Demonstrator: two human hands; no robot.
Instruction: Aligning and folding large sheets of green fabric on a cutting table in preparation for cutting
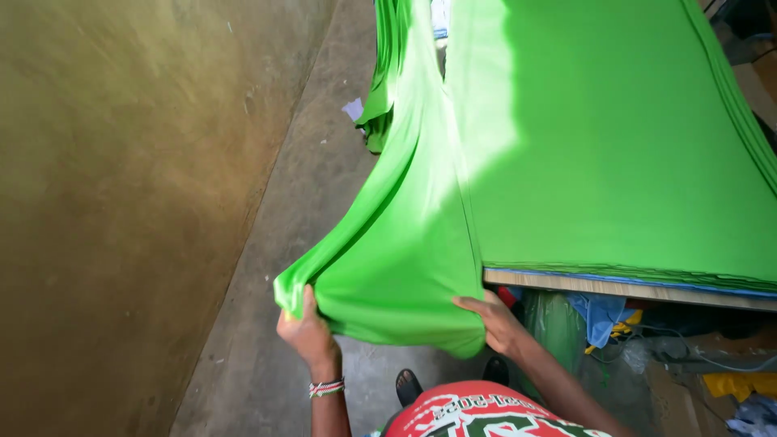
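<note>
A broad ochre wall (113,202) fills the left side, with a strip of grey concrete floor (267,267) running along its foot from near to far. On the right, a wooden table (631,290) carries a thick stack of bright green fabric (631,137) spread flat over its top. The top sheet of green cloth (396,243) hangs off the table's left edge and is pulled taut toward the person standing at the near end. The left hand (306,330), a beaded bracelet (326,388) at its wrist, is clamped on the cloth's near left corner. The right hand (495,322) pinches the hem close to the table's corner. The two hands are apart. Under the table lie blue and yellow scraps (603,316). A small pale scrap (353,108) sits on the floor farther off.
</note>
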